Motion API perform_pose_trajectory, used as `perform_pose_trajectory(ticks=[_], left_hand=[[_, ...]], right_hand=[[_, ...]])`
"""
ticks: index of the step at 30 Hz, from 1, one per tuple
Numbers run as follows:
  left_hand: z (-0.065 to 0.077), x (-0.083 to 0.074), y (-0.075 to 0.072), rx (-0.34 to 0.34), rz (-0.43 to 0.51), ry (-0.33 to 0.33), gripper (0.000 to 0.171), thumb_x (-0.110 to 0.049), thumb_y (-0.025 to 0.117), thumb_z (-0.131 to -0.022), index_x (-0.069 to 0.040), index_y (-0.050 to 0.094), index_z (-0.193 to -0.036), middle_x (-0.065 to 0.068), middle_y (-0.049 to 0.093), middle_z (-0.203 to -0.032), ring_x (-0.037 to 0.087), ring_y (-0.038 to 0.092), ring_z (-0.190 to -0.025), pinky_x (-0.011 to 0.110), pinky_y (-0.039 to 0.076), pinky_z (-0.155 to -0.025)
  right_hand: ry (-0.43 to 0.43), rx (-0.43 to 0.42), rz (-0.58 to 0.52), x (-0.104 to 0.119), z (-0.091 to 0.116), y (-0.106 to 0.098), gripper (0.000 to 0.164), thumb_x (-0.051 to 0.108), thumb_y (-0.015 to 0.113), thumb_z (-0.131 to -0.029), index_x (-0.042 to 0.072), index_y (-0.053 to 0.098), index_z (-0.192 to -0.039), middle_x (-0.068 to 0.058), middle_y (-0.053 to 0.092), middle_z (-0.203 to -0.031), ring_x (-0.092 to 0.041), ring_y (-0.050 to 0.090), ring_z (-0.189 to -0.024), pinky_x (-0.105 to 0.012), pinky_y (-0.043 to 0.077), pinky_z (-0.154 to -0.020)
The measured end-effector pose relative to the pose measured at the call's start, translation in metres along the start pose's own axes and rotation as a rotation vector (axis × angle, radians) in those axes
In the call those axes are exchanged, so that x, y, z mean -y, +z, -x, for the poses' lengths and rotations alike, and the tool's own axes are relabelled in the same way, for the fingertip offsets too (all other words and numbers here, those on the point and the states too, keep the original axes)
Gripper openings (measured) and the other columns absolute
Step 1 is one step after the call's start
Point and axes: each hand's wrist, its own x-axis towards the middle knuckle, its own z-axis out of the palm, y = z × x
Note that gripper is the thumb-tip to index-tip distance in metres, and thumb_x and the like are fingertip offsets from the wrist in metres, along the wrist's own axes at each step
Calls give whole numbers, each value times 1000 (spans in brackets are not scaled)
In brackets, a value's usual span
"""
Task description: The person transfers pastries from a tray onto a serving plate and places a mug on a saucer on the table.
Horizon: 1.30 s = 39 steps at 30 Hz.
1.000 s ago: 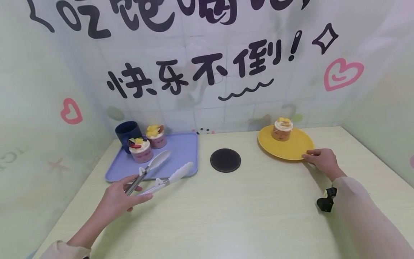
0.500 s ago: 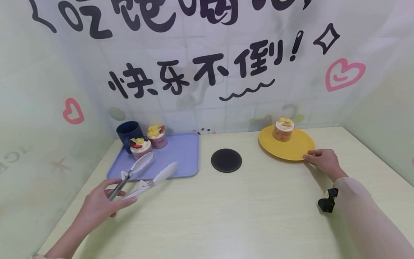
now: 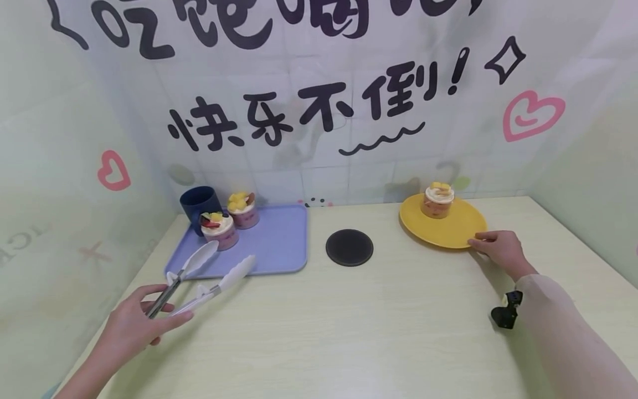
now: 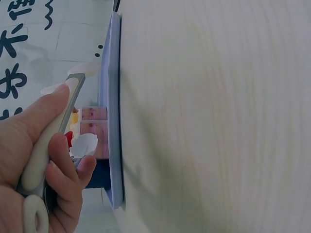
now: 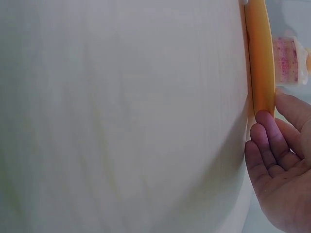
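My left hand [image 3: 130, 326] holds a pair of tongs [image 3: 238, 271] with white tips, and the tong arms are spread with nothing between them. The tips point toward the front edge of the lilac tray [image 3: 281, 244], one overlapping it beside a fruit-topped dessert cup [image 3: 221, 233]. Fingers wrapped along the tong handles [image 4: 36, 167] show in the left wrist view. At the right, my other hand [image 3: 500, 252] pinches the rim of a yellow plate [image 3: 463, 224]. A dessert cup [image 3: 437, 205] with cream and yellow cubes stands on that plate. Thumb above, fingers below the rim [image 5: 263, 63] in the right wrist view.
On the tray stand a second dessert cup [image 3: 244, 213] and a dark blue mug [image 3: 195, 198] in the back left corner. A round black coaster [image 3: 349, 247] lies between tray and plate. A printed wall [image 3: 319, 183] rises behind the table.
My left hand has drawn the tongs back toward the left and nearer to me, off the dessert cups. The right hand stays at the plate's rim.
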Motion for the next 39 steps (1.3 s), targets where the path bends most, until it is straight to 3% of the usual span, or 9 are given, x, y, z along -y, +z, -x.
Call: perform_pose_trajectory(ticks=[11,19,27,31,39], left_hand=[[0,15,-6,-10,-16,30,92,-45,73,-75,2,24,-137,9,65,-98,20,57,-54,29,41,-50],[-12,16,-6,-57,-57,29,95,-50,71,-73,5,26,-136,7,66,-91,19,58,-55,29,39,-49],[-24,16,-2,-93,-53,41,94,-50,72,-73,6,30,-135,8,63,-78,18,58,-53,30,38,-48],[-29,16,0,-90,-47,18,97,-53,71,-72,6,29,-136,7,59,-70,18,57,-54,30,38,-48],[-34,17,4,-92,-20,-16,100,-55,72,-70,7,29,-135,6,62,-77,18,59,-55,30,40,-50]], right_hand=[[-10,3,1,0,3,-2,71,45,55,-89,-14,43,-126,-35,37,-130,-40,42,-107,-47,40,-87],[-9,-2,-3,0,3,-1,71,46,56,-88,-13,43,-126,-34,39,-130,-38,42,-105,-42,41,-84],[-16,0,-8,1,3,0,69,44,56,-89,-13,43,-126,-34,39,-130,-40,42,-106,-46,40,-87],[-10,5,-14,1,2,0,70,45,55,-89,-13,43,-127,-34,38,-130,-40,42,-107,-47,40,-88],[4,6,-19,1,2,1,70,45,55,-89,-13,43,-127,-33,38,-130,-39,41,-107,-46,40,-89]])
